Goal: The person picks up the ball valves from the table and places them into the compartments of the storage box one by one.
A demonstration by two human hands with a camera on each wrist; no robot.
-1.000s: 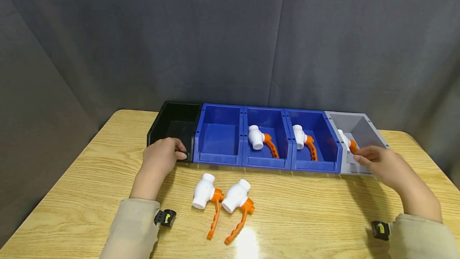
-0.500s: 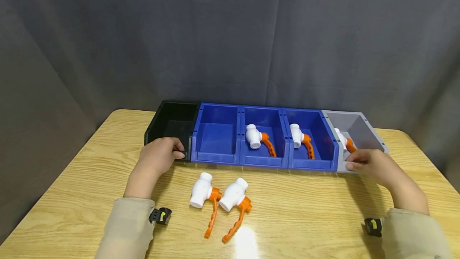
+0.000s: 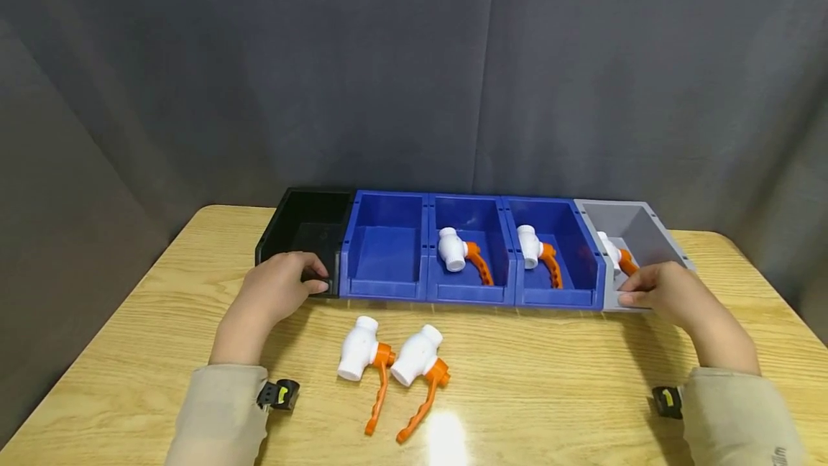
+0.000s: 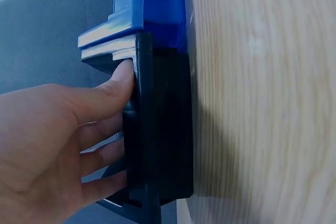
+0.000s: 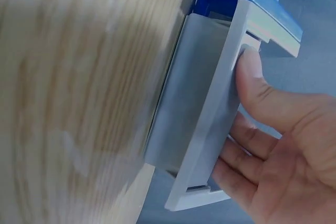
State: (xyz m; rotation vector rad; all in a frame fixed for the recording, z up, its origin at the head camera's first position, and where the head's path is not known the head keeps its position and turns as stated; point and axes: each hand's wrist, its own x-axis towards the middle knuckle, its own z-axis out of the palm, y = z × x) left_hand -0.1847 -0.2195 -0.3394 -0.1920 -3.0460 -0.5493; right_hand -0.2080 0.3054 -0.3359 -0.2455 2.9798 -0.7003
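Note:
My left hand (image 3: 278, 290) grips the front edge of a black bin (image 3: 310, 200) at the row's left end. In the left wrist view, the thumb (image 4: 122, 77) lies on its rim and the other fingers reach inside. At the right end, my right hand (image 3: 675, 297) likewise holds the front edge of a grey bin (image 5: 210, 114). A white ball valve (image 3: 608, 249) with an orange handle lies in that grey bin, partly hidden. Three blue bins (image 3: 388, 236) stand between; two hold one valve (image 3: 453, 249) each.
Two more white valves (image 3: 359, 351) with orange handles lie side by side on the wooden table (image 3: 530, 394), in front of the bins. A dark grey curtain (image 3: 388, 70) hangs close behind the row.
My right hand has come slightly left and down, from beside the orange handle to the grey bin's front edge. The left hand keeps its place on the black bin. The head view has shifted slightly.

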